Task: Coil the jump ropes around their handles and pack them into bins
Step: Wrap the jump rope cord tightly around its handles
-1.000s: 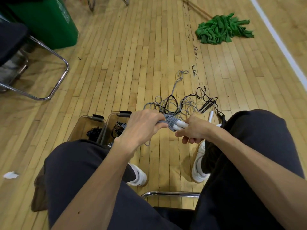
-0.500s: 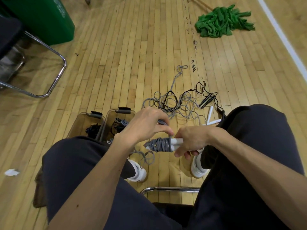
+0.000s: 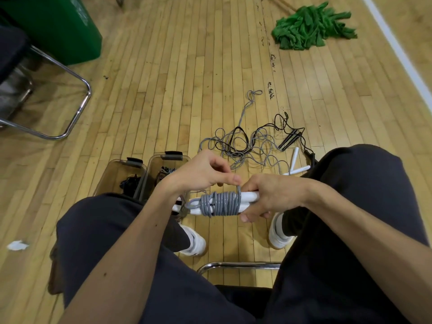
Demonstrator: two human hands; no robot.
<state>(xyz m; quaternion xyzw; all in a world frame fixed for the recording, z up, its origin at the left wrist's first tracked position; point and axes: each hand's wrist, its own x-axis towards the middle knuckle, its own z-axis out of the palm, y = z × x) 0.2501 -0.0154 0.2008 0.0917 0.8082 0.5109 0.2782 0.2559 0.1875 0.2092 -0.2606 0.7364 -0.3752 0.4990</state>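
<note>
Over pale wooden gym flooring (image 3: pixel 187 90), the right hand (image 3: pixel 271 195) is gripping paired white plastic handles (image 3: pixel 249 197) while the left hand (image 3: pixel 201 176) is pinching the grey cord (image 3: pixel 222 203) coiled on them and should be drawing each turn taut and snug, clear plastic bins (image 3: pixel 140 165) waiting beyond its wrist.

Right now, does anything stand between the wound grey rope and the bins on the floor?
Nothing separate does. Only the left hand, pinching the rope's end, sits between the wound rope and the nearer bin; that bin looks open-topped.
</note>
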